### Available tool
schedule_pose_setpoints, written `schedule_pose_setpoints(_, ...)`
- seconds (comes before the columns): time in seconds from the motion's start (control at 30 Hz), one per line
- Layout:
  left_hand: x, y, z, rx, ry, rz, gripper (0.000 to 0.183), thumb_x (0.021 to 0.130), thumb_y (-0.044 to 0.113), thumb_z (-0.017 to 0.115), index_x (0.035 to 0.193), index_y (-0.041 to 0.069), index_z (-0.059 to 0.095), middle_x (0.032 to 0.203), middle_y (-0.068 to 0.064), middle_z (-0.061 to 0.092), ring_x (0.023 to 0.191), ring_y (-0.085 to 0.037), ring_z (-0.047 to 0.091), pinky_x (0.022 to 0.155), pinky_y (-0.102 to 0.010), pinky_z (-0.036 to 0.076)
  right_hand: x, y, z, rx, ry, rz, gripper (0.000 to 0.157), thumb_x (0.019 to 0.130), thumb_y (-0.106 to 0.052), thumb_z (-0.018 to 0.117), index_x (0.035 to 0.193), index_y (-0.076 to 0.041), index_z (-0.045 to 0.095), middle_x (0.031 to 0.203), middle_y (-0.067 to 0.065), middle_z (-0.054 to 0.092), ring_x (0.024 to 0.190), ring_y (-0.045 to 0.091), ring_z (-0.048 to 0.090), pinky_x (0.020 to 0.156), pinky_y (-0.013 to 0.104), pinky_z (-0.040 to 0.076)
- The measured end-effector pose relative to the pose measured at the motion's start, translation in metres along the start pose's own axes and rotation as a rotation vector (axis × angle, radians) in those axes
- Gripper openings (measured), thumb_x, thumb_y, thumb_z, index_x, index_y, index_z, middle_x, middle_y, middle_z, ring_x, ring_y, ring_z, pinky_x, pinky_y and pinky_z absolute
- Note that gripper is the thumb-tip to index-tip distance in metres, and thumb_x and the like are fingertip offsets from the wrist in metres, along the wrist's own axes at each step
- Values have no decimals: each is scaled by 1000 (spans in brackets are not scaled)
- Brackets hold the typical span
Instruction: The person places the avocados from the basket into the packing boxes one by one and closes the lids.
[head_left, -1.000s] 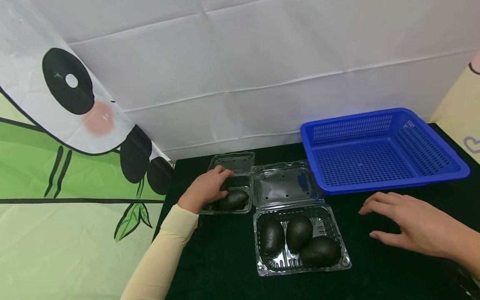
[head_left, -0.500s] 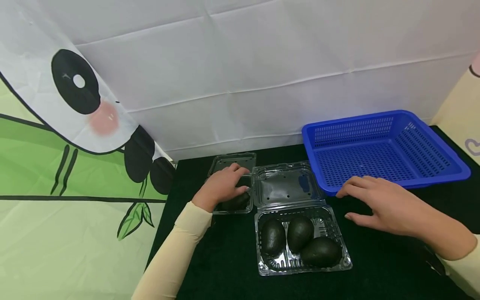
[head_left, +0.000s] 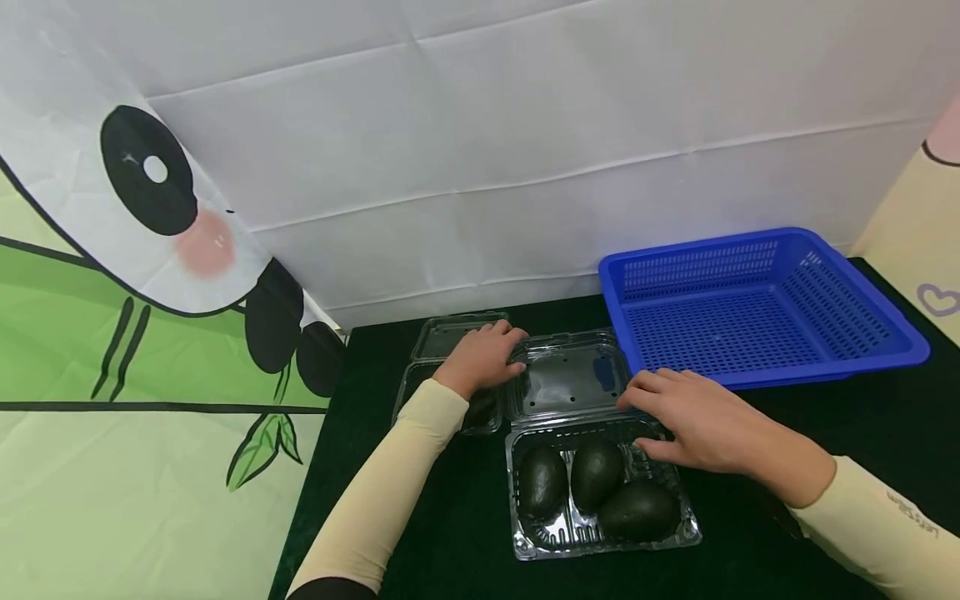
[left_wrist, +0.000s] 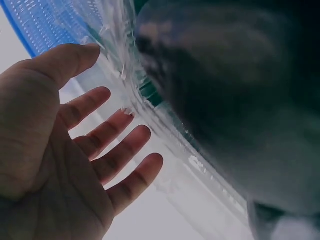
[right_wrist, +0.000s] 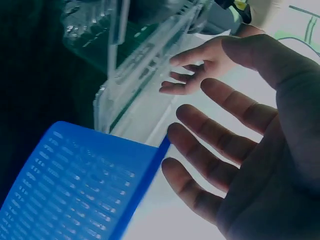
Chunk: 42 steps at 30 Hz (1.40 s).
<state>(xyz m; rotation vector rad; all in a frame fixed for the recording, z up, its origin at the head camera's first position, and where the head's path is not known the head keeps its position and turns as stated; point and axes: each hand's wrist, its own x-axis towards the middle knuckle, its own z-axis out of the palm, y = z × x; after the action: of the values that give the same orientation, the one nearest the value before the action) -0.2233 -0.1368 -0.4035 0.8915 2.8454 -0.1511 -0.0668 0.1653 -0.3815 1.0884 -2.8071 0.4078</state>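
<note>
Three dark avocados (head_left: pixel 637 511) lie in the base of a clear plastic clamshell box (head_left: pixel 525 547), whose lid (head_left: pixel 555 379) lies folded back behind it. My left hand (head_left: pixel 483 358) hovers at that lid's left edge, fingers loosely spread and holding nothing. Under this arm, partly hidden, sits a second open clamshell (head_left: pixel 411 392) with an avocado (head_left: pixel 480 408) in it. My right hand (head_left: pixel 701 421) is over the right side of the nearer box, close to the lid's hinge, its fingers apart and bare. The right wrist view shows both hands relaxed, with the lid near the left fingertips.
An unfilled blue plastic basket (head_left: pixel 750 379) stands at the back right, just beyond my right hand. Dark green cloth (head_left: pixel 442 533) covers the table. Behind it hangs a white sheet (head_left: pixel 450 242), and a printed cartoon cloth (head_left: pixel 150 483) is at the left.
My left hand has moved right from the far clamshell to the nearer box's lid. My right hand has come left over the nearer box. The avocados stay where they were.
</note>
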Motion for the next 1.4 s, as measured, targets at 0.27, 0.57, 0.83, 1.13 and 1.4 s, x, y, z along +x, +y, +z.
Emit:
schedule_pose_setpoints(0.27,3,3,4,38,3,-27,51,104,33,64,152,21,51,149,-10,54,139,-31,47,115,-52,37,3,-1,3,-85,4,64,40,86,-34,84,120,-16,73,112,1,65,97,23,61,81,48,56)
schedule_pose_setpoints(0.57,-1,-3,7,-5,5,-52,47,104,20,65,150,22,53,145,-8,57,137,-29,50,116,-52,35,3,-4,3,-135,-14,120,41,88,-39,82,120,-16,72,120,4,67,100,30,63,81,53,55)
schedule_pose_setpoints(0.83,-10,-20,10,-10,14,-58,49,103,18,66,150,22,52,143,-8,58,136,-29,51,116,-52,36,1,-4,2,-99,-4,147,41,87,-36,83,120,-15,72,121,6,68,102,32,64,84,56,56)
schedule_pose_setpoints(1.13,-27,-25,-10,-18,106,-20,52,102,14,66,151,19,49,137,-10,58,125,-29,58,108,-51,45,2,-5,-3,-38,5,126,39,89,-33,82,122,-16,71,115,3,67,97,26,68,80,50,59)
schedule_pose_setpoints(1.4,-56,-24,-35,-41,234,30,54,98,6,64,150,15,51,131,-8,59,105,-23,61,92,-43,52,2,-1,-13,-20,117,182,43,92,-30,79,128,-11,67,116,7,67,91,23,68,71,45,59)
